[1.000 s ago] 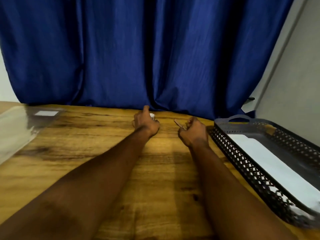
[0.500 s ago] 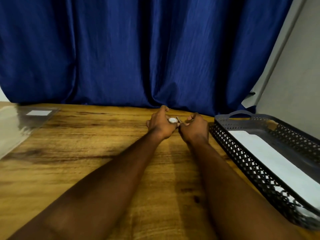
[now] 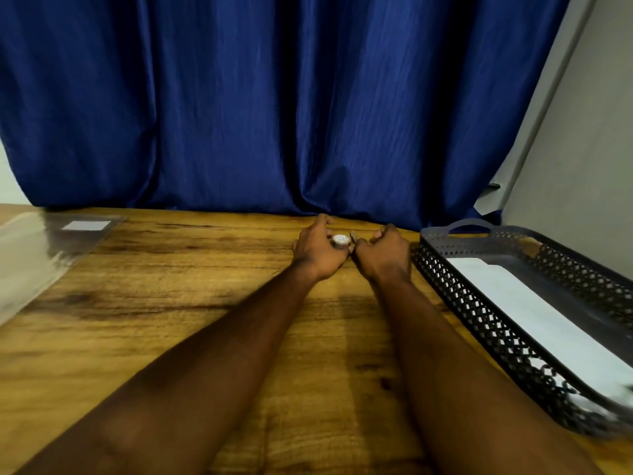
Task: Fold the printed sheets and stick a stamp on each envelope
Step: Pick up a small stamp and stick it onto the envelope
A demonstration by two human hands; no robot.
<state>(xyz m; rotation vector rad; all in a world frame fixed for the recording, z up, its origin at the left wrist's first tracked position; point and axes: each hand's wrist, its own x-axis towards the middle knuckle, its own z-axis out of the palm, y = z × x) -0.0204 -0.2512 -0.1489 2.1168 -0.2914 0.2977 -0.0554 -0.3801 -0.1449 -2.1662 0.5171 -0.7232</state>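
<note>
Two hands meet at the far side of the table, just left of the basket. L hand has its fingers curled round a small round white roll. R hand is right next to it, fingers pinched on a thin little strip that sticks up btw the two hands. Too small to tell if it's a stamp; my guess is yes, coming off the roll. So the roll sits just left of the R hand, and the pull should go right, twd the basket. White paper lies flat in the basket, its long side running w/ the basket's long side. Can't tell if it's envelopes or sheets. R hand is nearer the basket, so it's the one to carry the strip over, while L hand holds the roll firm. Far left of the basket lies a clear plastic sleeve. Behind the basket hangs a blue curtain.
</note>
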